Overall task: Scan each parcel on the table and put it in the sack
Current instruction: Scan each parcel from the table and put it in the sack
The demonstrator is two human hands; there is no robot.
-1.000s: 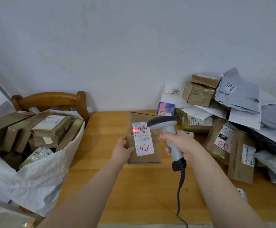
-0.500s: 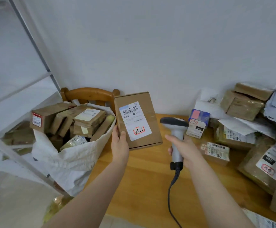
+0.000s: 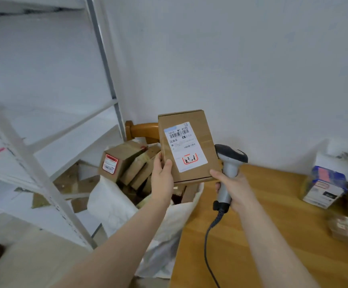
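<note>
My left hand (image 3: 162,177) grips the lower left edge of a flat brown cardboard parcel (image 3: 202,125) with a white shipping label, held upright in the air above the white sack (image 3: 115,202). The sack stands left of the wooden table (image 3: 273,235) and holds several cardboard boxes (image 3: 117,161). My right hand (image 3: 234,187) grips the grey barcode scanner (image 3: 230,157) by its handle, just right of the parcel; its black cable hangs down over the table.
A white metal shelf frame (image 3: 50,192) stands at the left. A wooden chair back (image 3: 142,130) shows behind the sack. At the right table edge lie a blue and white box (image 3: 324,183) and a labelled brown parcel (image 3: 347,227), both blurred.
My left hand has lifted the parcel off the table and carried it left, over the sack. The view has swung left with it. My right hand keeps the scanner.
</note>
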